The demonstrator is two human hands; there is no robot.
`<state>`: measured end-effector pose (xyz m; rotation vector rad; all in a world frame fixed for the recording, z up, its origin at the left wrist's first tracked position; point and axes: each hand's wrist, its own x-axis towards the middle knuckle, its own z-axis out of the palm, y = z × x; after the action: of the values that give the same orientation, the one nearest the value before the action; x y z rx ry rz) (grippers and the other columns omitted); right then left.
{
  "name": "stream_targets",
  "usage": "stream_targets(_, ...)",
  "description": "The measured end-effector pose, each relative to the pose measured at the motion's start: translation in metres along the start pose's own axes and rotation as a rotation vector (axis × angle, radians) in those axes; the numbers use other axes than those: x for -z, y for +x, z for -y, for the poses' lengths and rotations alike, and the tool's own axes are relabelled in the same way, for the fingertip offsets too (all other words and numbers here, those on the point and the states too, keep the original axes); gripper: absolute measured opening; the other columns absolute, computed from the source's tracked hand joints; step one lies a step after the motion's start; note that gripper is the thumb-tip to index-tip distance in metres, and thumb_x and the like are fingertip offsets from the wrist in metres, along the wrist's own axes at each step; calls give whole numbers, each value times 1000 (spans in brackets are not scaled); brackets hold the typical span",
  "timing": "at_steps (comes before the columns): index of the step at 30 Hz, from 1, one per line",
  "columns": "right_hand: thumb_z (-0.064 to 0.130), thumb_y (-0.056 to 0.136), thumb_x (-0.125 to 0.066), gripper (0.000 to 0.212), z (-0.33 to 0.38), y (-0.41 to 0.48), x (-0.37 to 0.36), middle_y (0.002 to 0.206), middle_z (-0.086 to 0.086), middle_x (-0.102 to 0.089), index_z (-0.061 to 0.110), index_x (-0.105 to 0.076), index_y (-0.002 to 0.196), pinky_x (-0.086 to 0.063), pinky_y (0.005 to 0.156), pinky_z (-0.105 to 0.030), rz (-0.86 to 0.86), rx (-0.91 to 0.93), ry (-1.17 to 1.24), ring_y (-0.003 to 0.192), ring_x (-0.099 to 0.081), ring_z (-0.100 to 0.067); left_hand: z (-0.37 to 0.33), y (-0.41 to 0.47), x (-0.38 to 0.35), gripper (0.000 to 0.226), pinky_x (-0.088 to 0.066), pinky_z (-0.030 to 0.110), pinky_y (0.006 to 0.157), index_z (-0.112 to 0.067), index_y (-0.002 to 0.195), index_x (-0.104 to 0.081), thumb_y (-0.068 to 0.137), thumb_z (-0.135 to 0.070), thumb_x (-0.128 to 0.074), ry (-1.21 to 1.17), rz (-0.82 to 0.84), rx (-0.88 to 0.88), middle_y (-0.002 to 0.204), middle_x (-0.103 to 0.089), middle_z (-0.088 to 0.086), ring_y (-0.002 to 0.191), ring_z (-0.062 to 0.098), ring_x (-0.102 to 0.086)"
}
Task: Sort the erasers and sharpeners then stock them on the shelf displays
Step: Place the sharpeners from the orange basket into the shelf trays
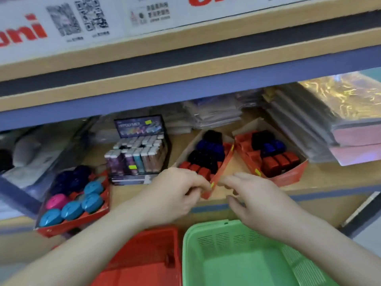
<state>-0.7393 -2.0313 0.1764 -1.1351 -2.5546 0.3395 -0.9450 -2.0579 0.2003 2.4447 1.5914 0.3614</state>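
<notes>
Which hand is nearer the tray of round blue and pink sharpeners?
Left. The left hand holds the middle red box at its front corner, just right of the tray. The right hand is beyond that corner, farther right.

Red display box (222,170), its sharpeners (208,156) black, dark blue and red; red tray (72,225) of teal and pink round pieces (72,210); red basket (144,263); green basket (226,240); blue shelf edge (185,89).
</notes>
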Motion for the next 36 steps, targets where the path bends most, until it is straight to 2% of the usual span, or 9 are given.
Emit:
stream_targets(6,27,94,-46,32,100,11,-105,116,2,-62,28,-53,126,-45,87,-32,411,239,4,109,-58,-21,94,-173,9,33,-42,12,79,-24,96,-73,77,-24,-45,94,216,293,94,-73,-12,88,3,-64)
stream_targets(10,26,90,-51,35,150,14,-206,118,-1,-65,27,-55,125,-43,86,-29,624,215,32,112,-58,-22,165,-282,-17,31,-43,20,81,-23,97,-73,79,-20,-48,116,310,533,96,-74,-9,90,8,-63)
stream_targets(16,21,88,-55,40,193,-9,-363,122,-3,-64,25,-56,128,-44,89,-28,884,66,120,116,-59,-25,242,-378,-135,28,-47,34,85,-17,109,-66,86,-20,-49,126,542,719,109,-70,9,108,28,-62)
stream_targets(20,17,86,-55,46,212,-28,-444,130,-10,-58,20,-53,132,-43,101,-34,992,13,115,123,-54,-29,271,-391,-227,42,-49,39,89,-9,117,-56,89,-40,-58,131,776,760,116,-63,17,112,35,-58)
stream_targets(24,15,82,-54,48,229,-33,-494,126,-7,-56,25,-52,130,-43,101,-36,990,29,88,120,-53,-30,290,-390,-285,72,-45,45,98,-11,135,-37,80,-42,-71,115,929,701,131,-49,16,120,37,-50)
stream_targets(27,14,85,-55,63,240,-32,-516,139,-3,-43,33,-37,142,-42,103,-37,1028,56,21,128,-41,-28,299,-391,-301,87,-43,47,97,-25,146,-21,79,-28,-75,112,1018,547,142,-32,15,128,37,-40)
stream_targets(31,8,86,-60,76,247,-30,-525,142,-5,-28,39,-25,147,-44,96,-41,1073,160,-128,129,-30,-28,307,-396,-307,74,-46,48,97,-40,142,-24,85,-23,-69,173,1088,254,153,-17,15,133,39,-34)
stream_targets(34,10,88,-58,64,245,-36,-525,142,-7,-29,34,-35,143,-44,98,-42,1040,204,-173,130,-30,-28,308,-403,-307,62,-43,47,96,-43,140,-29,92,-18,-59,207,1097,135,156,-14,12,136,38,-30)
stream_targets(36,14,87,-62,58,242,-39,-527,139,-6,-37,27,-41,139,-46,97,-40,1029,146,-122,128,-37,-27,309,-407,-308,60,-44,44,93,-43,141,-28,94,-17,-56,240,1089,77,155,-17,11,134,37,-31)
